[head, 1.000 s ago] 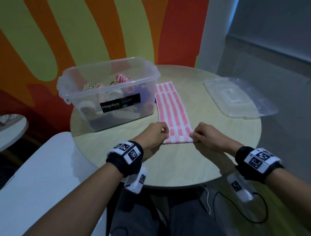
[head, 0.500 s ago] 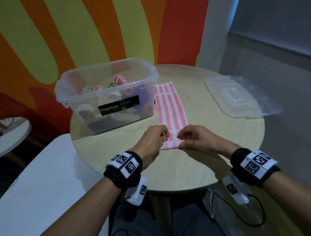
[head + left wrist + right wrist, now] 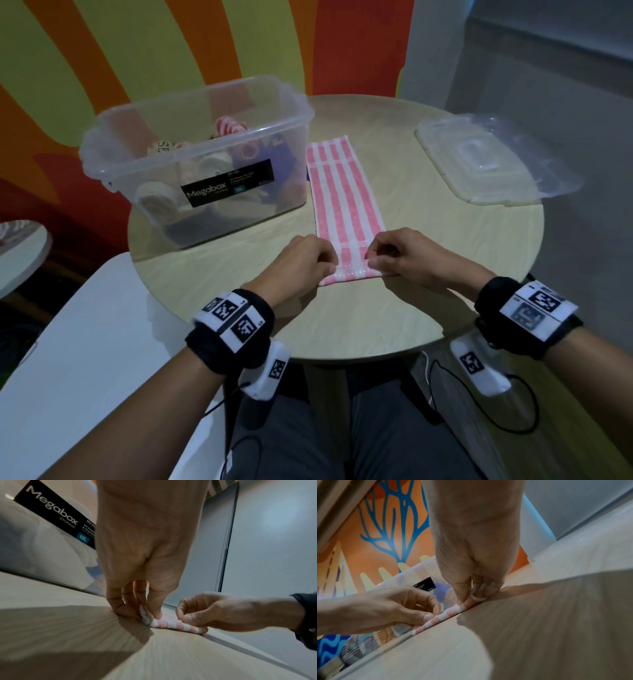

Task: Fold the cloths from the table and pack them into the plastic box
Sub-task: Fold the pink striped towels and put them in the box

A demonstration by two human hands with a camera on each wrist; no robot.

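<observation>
Fingers: both hands' curled fingers (image 3: 154, 605) pinch the cloth's rolled near end.
Left hand (image 3: 301, 263): grips the roll's left end, thumb on top.
Right hand (image 3: 404, 257): grips the roll's right end.
Cloth (image 3: 342, 195): pink-and-white striped, a long strip lying flat mid-table, running toward the far edge, just beside the box.
Box (image 3: 205, 161): clear plastic, open, at the table's left edge, rolled cloths inside.
Lid (image 3: 493, 161): at the right edge, overhanging it.
Table (image 3: 342, 318): round, pale wood.

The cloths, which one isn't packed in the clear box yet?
The pink-and-white striped cloth, lying flat on the round table right of the clear plastic box; both hands pinch its near end. The others sit rolled inside the box.
</observation>
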